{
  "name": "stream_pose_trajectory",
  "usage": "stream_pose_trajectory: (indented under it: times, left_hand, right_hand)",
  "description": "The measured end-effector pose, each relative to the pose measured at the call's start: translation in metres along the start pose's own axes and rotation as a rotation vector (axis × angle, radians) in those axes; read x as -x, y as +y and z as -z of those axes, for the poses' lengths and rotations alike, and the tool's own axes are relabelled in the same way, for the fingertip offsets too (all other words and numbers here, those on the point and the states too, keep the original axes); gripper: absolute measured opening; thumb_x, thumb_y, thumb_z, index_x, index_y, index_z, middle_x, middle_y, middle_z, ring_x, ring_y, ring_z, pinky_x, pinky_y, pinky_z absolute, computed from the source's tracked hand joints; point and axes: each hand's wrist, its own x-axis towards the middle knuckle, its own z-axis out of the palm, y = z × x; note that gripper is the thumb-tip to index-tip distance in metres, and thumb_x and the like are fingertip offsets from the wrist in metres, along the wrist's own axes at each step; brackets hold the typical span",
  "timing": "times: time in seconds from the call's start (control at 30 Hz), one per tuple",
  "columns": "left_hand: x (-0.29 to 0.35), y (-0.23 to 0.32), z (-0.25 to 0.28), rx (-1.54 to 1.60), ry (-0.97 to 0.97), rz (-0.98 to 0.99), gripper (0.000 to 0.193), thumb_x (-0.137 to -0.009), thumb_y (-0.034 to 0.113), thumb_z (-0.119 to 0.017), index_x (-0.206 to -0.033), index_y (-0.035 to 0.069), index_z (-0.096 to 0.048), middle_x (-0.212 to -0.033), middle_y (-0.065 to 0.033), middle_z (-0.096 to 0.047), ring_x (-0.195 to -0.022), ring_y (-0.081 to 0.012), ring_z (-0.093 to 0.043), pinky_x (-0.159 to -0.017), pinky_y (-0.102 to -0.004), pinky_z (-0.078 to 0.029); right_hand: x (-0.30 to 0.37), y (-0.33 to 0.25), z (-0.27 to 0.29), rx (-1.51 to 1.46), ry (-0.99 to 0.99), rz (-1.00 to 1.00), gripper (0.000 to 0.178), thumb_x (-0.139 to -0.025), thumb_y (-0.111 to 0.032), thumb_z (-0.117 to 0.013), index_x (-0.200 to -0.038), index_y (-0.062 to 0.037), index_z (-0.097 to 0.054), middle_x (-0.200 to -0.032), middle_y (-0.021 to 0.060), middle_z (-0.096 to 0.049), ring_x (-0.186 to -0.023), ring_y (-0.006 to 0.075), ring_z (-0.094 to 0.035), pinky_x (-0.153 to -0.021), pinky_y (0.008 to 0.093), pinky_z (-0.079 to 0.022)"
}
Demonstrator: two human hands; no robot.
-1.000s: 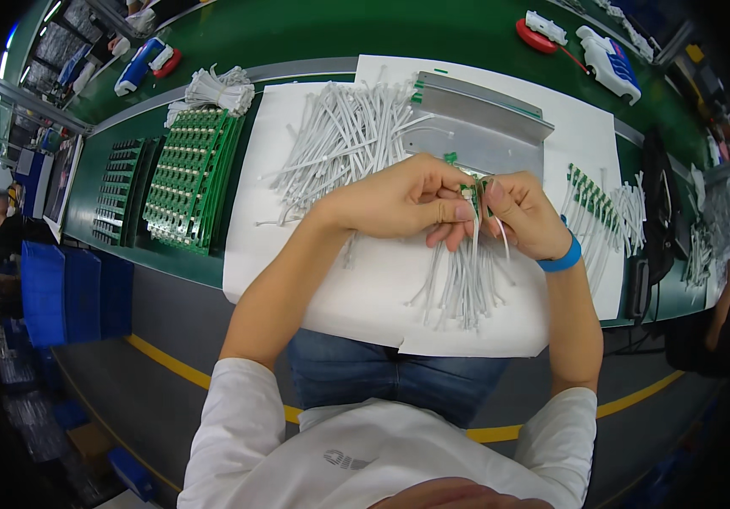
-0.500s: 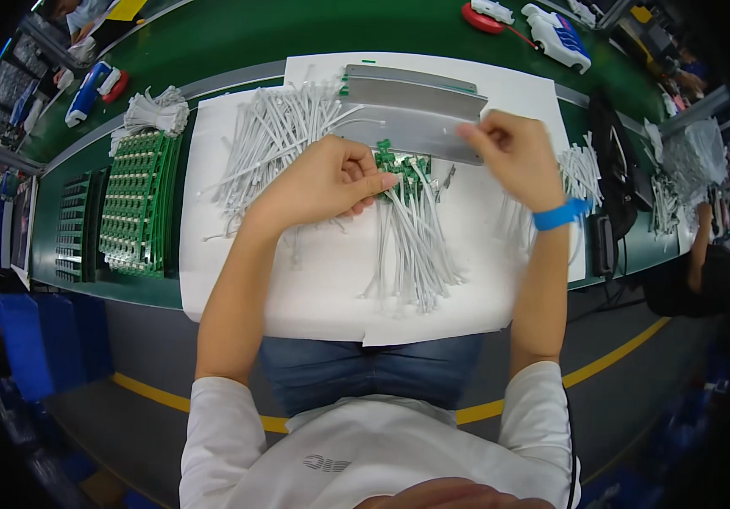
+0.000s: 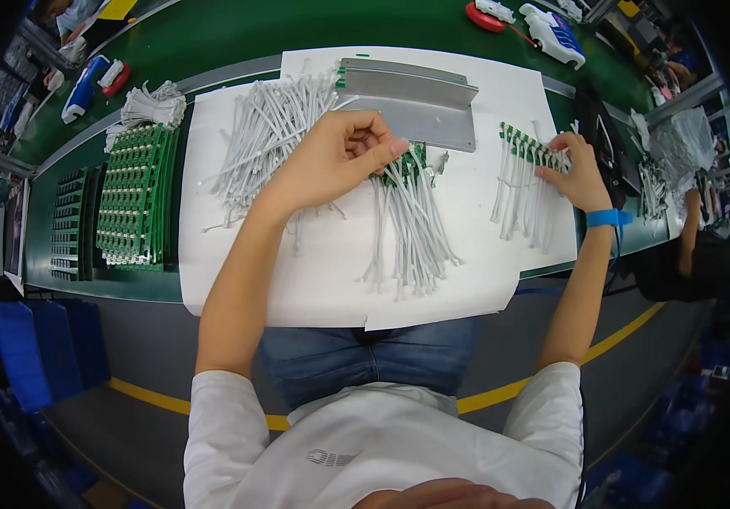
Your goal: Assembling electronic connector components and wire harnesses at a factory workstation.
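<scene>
My left hand [image 3: 346, 157] is closed in a pinch at the top of a bundle of white cables [image 3: 416, 229] with small green circuit boards [image 3: 414, 159] at their upper ends. What sits between its thumb and finger is too small to make out. On the right, my right hand [image 3: 581, 174] has thumb and fingers closed around the right end of a green circuit board strip [image 3: 522, 140]. White cables [image 3: 513, 191] hang from this strip toward me. A pile of loose white cables [image 3: 267, 144] lies to the left of my left hand.
A grey metal angle plate [image 3: 416, 106] stands behind the bundle on white paper [image 3: 314, 288]. At left are stacked green circuit panels [image 3: 134, 204], dark strips [image 3: 68, 225] and tied white cables [image 3: 153, 106]. A black bag [image 3: 607, 136] is at right; blue-white devices [image 3: 551, 38] lie farther back.
My right hand has moved right and toward me, from beside the metal plate to the circuit board strip. My left hand has risen slightly away from me, still pinching.
</scene>
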Motion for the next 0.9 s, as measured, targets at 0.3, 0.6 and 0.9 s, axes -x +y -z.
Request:
stream_pose_trajectory:
  times: [0.3, 0.6, 0.9]
  left_hand:
    - [-0.004, -0.004, 0.003, 0.017, 0.013, -0.035, 0.025, -0.090, 0.023, -0.069, -0.081, 0.001, -0.062, -0.067, 0.0045, -0.053, -0.059, -0.0022, -0.043, -0.054, -0.0187, -0.036]
    - [-0.004, -0.002, 0.006, 0.001, 0.061, -0.039, 0.023, -0.090, 0.022, -0.069, -0.083, 0.001, -0.062, -0.069, 0.0033, -0.055, -0.060, -0.0029, -0.046, -0.056, -0.0190, -0.039]
    - [-0.006, 0.008, 0.011, 0.204, 0.110, -0.065, 0.026, -0.095, 0.027, -0.062, -0.097, 0.001, -0.061, -0.073, -0.0005, -0.058, -0.065, -0.0068, -0.054, -0.059, -0.0210, -0.044]
  right_hand:
    - [-0.012, 0.013, 0.009, 0.118, -0.063, -0.079, 0.034, -0.071, -0.016, -0.082, -0.094, -0.0089, -0.058, -0.098, 0.0053, -0.058, -0.099, 0.0281, -0.051, -0.090, 0.0416, -0.035]
    - [-0.007, 0.006, 0.011, 0.195, 0.003, 0.016, 0.036, -0.071, -0.022, -0.082, -0.094, -0.0096, -0.057, -0.099, 0.0061, -0.056, -0.102, 0.0302, -0.050, -0.090, 0.0423, -0.035]
    - [0.013, -0.029, 0.089, -0.789, 0.025, 0.049, 0.025, -0.081, -0.007, -0.072, -0.086, -0.0054, -0.048, -0.074, 0.0007, -0.054, -0.055, 0.0048, -0.054, -0.048, 0.0164, -0.042]
